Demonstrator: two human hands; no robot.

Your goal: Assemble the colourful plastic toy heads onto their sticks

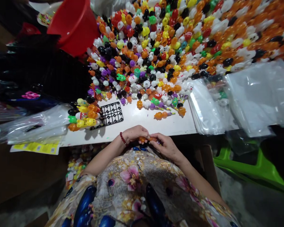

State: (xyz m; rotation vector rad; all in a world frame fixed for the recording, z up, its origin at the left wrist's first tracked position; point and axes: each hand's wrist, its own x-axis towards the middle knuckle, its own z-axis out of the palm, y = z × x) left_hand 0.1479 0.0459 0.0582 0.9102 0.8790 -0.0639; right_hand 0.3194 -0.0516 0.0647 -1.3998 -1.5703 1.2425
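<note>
An orange toy [143,140] is gripped by left hand [135,134] and right hand [166,146], the ten-o'clock grid [112,113] being part-filled (cells show bare), the one-o'clock heap [170,47] left unracked.

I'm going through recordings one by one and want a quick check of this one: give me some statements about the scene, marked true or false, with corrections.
1. The left hand and right hand both have fingers on an orange item. True.
2. A beaded bracelet is on the right wrist. False: the red beaded bracelet is on the left wrist.
3. Clear plastic bags lie on the right side of the white table. True.
4. Colorful figures cover the whole black grid. False: the right part of the black grid is bare.
5. A red bucket is at the upper left. True.
</note>
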